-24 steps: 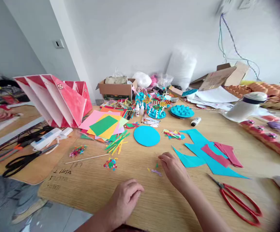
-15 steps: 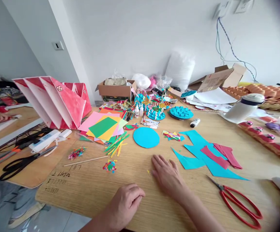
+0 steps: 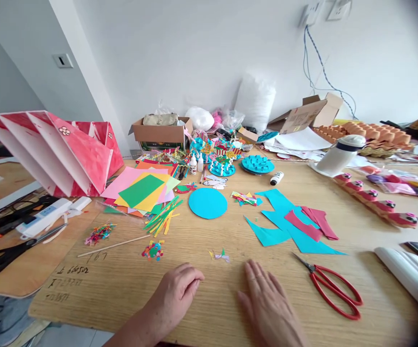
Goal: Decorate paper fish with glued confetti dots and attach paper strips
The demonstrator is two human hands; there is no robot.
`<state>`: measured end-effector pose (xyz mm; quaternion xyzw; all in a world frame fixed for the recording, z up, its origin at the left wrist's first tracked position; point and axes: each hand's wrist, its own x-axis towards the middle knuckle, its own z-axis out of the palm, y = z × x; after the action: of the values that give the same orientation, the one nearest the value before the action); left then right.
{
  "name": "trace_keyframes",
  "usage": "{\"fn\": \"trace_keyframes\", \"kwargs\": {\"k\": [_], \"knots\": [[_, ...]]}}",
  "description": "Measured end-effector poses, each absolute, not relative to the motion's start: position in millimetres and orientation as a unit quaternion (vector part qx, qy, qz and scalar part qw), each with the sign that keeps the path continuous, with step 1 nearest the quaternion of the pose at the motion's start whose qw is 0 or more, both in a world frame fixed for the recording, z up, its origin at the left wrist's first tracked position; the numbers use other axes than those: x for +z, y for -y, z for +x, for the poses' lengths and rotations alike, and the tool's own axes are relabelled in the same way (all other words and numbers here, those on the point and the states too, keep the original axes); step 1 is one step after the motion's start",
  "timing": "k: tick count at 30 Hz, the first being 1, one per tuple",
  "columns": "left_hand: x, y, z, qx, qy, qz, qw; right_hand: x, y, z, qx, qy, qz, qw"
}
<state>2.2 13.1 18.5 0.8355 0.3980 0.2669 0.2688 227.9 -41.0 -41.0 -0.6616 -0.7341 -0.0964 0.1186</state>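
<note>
My left hand (image 3: pixel 175 296) rests on the wooden table (image 3: pixel 209 313) with its fingers curled in; no object shows in it. My right hand (image 3: pixel 268 301) lies flat, palm down, fingers stretched out and nothing held. Small paper scraps (image 3: pixel 220 255) lie between and beyond the hands. Farther back is a blue paper circle (image 3: pixel 208 203). Red-handled scissors (image 3: pixel 333 286) lie to the right of my right hand, their tips pointing away. Blue cut paper (image 3: pixel 284 221) with dark red pieces (image 3: pixel 303 225) on it is beyond that hand.
Paper sheets (image 3: pixel 146 192), green and yellow strips (image 3: pixel 163 217) and a thin stick (image 3: pixel 115 245) are at the left. Black scissors (image 3: pixel 14 248) lie farther left. A glue bottle (image 3: pixel 277 178) and a painted egg-carton strip (image 3: pixel 371 195) stand right of centre.
My right hand has drawn back toward me, uncovering the small scraps. My left hand looks much the same. The view has turned slightly right.
</note>
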Motion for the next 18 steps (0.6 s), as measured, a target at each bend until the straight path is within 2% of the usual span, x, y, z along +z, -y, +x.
{"fn": "trace_keyframes", "kwargs": {"k": [2, 4, 9, 18], "knots": [[18, -13, 6, 0.27, -0.387, 0.838, 0.274, -27, 31, 219, -0.066, 0.762, -0.632, 0.123], [17, -12, 8, 0.275, -0.376, 0.84, 0.277, -5, 12, 226, -0.056, 0.726, -0.674, 0.128], [5, -10, 1, 0.271, -0.382, 0.842, 0.267, 35, -48, 288, 0.02, 0.637, -0.769, 0.056], [-16, -8, -2, 0.274, -0.386, 0.853, 0.22, 19, -111, 313, 0.088, 0.656, -0.75, 0.019]]}}
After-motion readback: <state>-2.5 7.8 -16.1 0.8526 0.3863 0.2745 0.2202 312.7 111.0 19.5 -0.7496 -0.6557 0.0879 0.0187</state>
